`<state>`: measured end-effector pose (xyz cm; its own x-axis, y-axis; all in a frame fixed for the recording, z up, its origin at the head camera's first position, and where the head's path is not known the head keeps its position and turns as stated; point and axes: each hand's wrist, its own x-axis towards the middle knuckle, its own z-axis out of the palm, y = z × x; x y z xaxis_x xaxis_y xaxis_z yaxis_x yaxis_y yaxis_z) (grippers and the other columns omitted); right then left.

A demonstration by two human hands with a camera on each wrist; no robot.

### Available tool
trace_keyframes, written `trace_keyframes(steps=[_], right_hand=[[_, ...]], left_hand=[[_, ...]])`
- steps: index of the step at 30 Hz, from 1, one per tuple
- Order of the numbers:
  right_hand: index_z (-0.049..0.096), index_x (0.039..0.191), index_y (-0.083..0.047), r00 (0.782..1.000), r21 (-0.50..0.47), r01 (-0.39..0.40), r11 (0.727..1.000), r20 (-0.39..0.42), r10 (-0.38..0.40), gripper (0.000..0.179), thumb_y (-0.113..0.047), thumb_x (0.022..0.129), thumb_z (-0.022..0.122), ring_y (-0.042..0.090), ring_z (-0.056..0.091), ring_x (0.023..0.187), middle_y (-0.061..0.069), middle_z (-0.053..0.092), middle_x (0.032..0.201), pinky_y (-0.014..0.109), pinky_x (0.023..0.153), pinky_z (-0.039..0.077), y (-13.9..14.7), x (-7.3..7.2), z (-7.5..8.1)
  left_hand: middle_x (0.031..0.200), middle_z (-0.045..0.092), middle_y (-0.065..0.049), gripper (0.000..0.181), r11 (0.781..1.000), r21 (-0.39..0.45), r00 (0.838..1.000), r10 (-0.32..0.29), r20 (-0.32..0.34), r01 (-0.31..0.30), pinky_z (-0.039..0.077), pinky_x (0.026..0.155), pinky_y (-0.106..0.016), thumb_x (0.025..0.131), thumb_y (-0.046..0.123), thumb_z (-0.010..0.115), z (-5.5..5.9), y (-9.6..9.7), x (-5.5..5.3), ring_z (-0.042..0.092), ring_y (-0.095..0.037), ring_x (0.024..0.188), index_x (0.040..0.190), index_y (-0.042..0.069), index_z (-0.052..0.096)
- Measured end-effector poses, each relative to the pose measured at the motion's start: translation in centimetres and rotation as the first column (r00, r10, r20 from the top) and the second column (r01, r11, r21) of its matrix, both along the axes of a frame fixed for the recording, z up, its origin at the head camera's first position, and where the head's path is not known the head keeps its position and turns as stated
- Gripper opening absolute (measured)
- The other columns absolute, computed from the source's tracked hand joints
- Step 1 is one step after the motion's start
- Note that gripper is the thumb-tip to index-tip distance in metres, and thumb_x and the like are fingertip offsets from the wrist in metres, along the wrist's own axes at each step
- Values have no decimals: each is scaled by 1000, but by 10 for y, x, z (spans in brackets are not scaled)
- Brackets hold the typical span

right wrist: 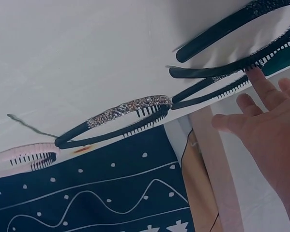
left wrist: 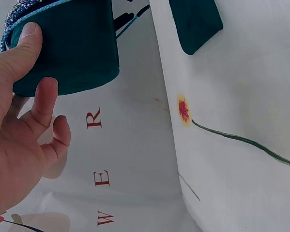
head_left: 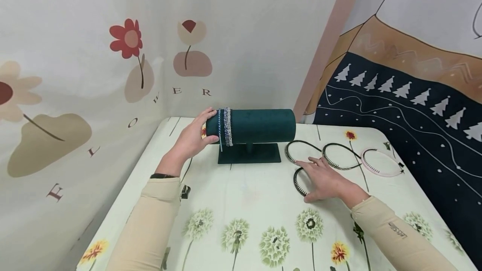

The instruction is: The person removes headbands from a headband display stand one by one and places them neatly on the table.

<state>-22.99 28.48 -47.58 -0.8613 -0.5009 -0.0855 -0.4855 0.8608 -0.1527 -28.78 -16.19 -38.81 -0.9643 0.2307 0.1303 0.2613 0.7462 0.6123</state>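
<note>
My left hand (head_left: 190, 139) grips the left end of a dark green velvet display stand (head_left: 263, 125), thumb in front and fingers behind. Near that end, a thin blue braided headband (head_left: 220, 124) and a glittery silver-blue headband (head_left: 228, 126) sit side by side round the roll. In the left wrist view, the thumb presses the velvet beside them. My right hand (head_left: 325, 179) is spread over the nearest black toothed headband (head_left: 295, 182) on the table. From the right wrist view, one fingertip meets this headband's (right wrist: 222, 31) toothed edge while the other fingers are loose.
Behind it lie another black headband (head_left: 288, 154), a black one with a sparkling section (head_left: 331, 163), and a pink one (head_left: 382, 175) at the right. A flower-printed cloth covers the table (head_left: 248, 195). Printed curtains (head_left: 241, 41) hang behind and on both sides.
</note>
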Motion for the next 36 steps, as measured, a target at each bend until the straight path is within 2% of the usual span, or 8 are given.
trace_keyframes(steps=[26, 31, 34, 36], right_hand=[[40, 162, -6, 1000, -7, -22, 1000, -20, 22, 117, -45, 70, 99, 56, 40, 151, 21, 53, 159, 79, 124, 25, -2, 6, 3], [37, 165, -7, 998, -97, 45, 994, 57, -40, 114, -46, 76, 97, 56, 32, 155, 23, 47, 164, 76, 121, 33, 0, 5, 18], [33, 166, -7, 992, -183, 87, 979, 109, -68, 111, -45, 82, 93, 56, 24, 157, 24, 41, 168, 76, 118, 37, 4, -2, 33], [28, 167, -4, 989, -242, 100, 965, 128, -70, 111, -45, 85, 91, 56, 20, 158, 25, 35, 170, 76, 119, 35, 5, -9, 44]], left_hand=[[182, 14, 5, 89, 1000, 8, 1000, -10, -1, 10, 41, 124, -65, 100, 28, 78, 0, -1, -1, 32, -39, 162, 171, 30, 26], [182, 14, 5, 89, 1000, 7, 1000, -8, 0, 8, 40, 124, -65, 99, 29, 79, -1, -1, -1, 31, -39, 162, 171, 31, 25], [182, 13, 6, 90, 1000, 6, 1000, -6, 5, 6, 40, 124, -66, 99, 29, 79, -1, -1, -1, 32, -39, 162, 171, 31, 25], [182, 13, 6, 90, 1000, 6, 1000, -7, 8, 6, 41, 124, -66, 99, 29, 79, -1, -1, -2, 32, -39, 161, 171, 31, 25]])
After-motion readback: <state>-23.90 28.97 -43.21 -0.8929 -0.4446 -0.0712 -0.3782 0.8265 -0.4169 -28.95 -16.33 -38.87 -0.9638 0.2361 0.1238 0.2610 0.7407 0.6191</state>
